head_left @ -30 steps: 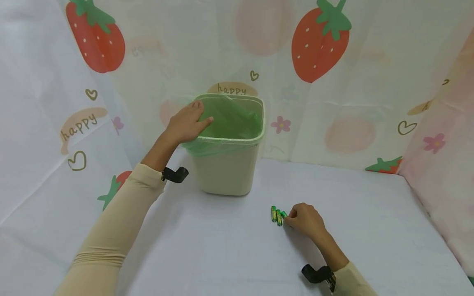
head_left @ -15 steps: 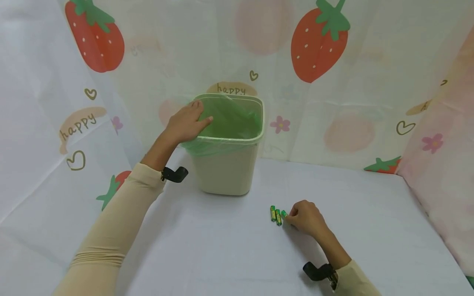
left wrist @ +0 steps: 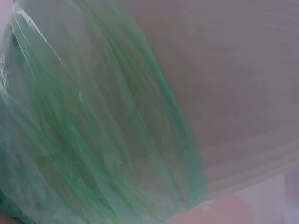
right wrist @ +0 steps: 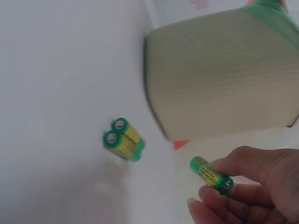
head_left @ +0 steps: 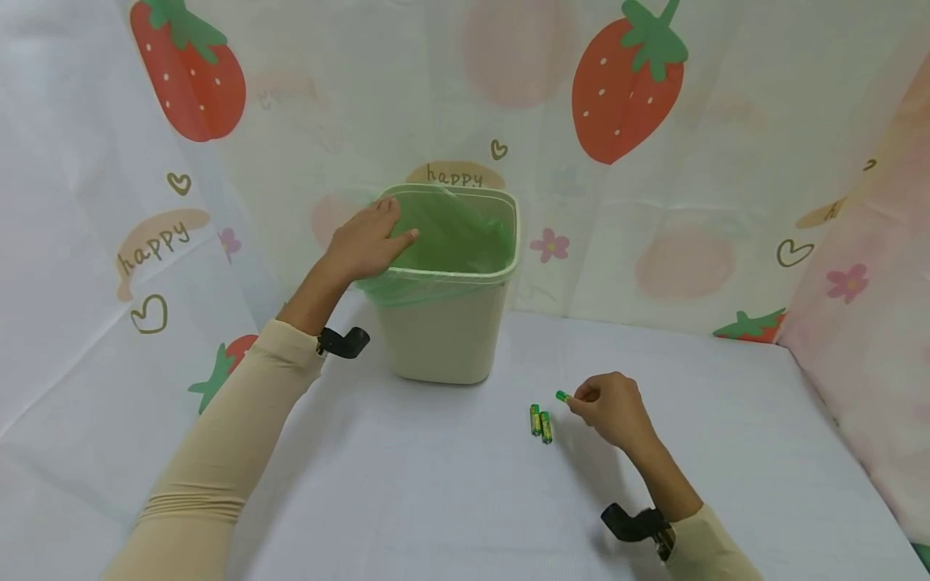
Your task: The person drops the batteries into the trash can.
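Between thumb and fingers, my right hand [head_left: 610,410] pinches a green and yellow battery [right wrist: 211,175], raised above the white table. Two more batteries of that kind [head_left: 541,424] lie side by side on the table, left of the hand. My left hand [head_left: 366,239] grips the left rim of a cream trash bin [head_left: 443,339], its thumb over the inner side and the other fingertips at the rim. A green plastic bag [head_left: 458,230] lines the bin and folds down outside; its folds fill much of the left wrist view, where the left hand is mostly hidden.
Behind the bin hangs a white cloth backdrop [head_left: 407,97] printed with strawberries, hearts and flowers. A pinkish cloth side [head_left: 872,323] borders the table on the right. White cloth [head_left: 450,476] covers the tabletop. Each wrist wears a black camera mount [head_left: 345,344].
My right hand has lifted one battery off the table, up and slightly to the right, away from the other two. The left hand and the bin have stayed in place.
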Demonstrator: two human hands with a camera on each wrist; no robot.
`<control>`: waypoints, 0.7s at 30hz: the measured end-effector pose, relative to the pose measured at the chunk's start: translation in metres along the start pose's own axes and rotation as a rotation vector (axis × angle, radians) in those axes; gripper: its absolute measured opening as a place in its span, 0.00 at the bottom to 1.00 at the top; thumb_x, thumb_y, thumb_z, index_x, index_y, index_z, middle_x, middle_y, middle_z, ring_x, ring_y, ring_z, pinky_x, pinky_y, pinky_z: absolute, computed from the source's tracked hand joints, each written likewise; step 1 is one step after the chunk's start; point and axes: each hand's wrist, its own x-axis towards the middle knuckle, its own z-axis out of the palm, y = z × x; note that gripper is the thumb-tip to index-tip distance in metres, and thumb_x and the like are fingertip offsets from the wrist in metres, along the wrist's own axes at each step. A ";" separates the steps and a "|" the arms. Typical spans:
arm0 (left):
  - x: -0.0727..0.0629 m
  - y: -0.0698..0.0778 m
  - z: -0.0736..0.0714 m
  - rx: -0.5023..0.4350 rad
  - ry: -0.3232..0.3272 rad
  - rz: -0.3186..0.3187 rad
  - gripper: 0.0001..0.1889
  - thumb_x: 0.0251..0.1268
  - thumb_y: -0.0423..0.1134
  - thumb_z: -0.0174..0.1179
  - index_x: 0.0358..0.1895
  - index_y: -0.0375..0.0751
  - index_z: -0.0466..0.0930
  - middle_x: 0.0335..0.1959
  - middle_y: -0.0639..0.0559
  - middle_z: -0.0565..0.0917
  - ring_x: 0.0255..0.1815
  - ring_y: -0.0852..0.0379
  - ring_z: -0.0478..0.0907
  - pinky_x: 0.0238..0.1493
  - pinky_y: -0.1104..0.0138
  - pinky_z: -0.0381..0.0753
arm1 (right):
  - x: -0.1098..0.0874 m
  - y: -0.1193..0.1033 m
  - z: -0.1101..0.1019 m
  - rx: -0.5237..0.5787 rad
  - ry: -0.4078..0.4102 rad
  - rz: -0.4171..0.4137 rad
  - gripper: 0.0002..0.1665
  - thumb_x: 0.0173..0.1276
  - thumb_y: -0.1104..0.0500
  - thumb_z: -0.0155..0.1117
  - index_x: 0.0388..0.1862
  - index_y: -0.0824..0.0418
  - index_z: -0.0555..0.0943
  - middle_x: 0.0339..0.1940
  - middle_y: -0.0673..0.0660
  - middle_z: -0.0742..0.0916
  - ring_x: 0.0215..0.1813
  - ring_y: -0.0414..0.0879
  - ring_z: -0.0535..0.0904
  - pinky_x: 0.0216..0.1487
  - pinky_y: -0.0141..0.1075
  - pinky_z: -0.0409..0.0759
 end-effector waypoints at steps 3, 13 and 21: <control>0.000 0.000 0.000 0.000 0.000 0.001 0.41 0.84 0.57 0.37 0.81 0.28 0.36 0.83 0.35 0.37 0.84 0.41 0.34 0.81 0.49 0.41 | 0.002 -0.005 -0.006 0.011 0.014 -0.016 0.06 0.64 0.64 0.74 0.28 0.66 0.88 0.24 0.57 0.88 0.24 0.47 0.82 0.24 0.37 0.79; 0.001 -0.001 0.001 -0.001 0.003 0.008 0.41 0.84 0.58 0.36 0.81 0.29 0.36 0.83 0.36 0.37 0.84 0.43 0.33 0.81 0.50 0.39 | 0.010 -0.020 -0.026 -0.016 0.109 -0.103 0.04 0.65 0.64 0.74 0.36 0.65 0.89 0.29 0.55 0.88 0.30 0.47 0.83 0.26 0.37 0.79; 0.002 -0.002 0.002 -0.003 0.003 0.009 0.41 0.84 0.58 0.36 0.81 0.29 0.36 0.83 0.36 0.37 0.84 0.42 0.33 0.81 0.50 0.39 | 0.016 -0.039 -0.043 -0.018 0.139 -0.181 0.06 0.66 0.60 0.74 0.36 0.63 0.91 0.28 0.54 0.90 0.27 0.45 0.81 0.26 0.36 0.77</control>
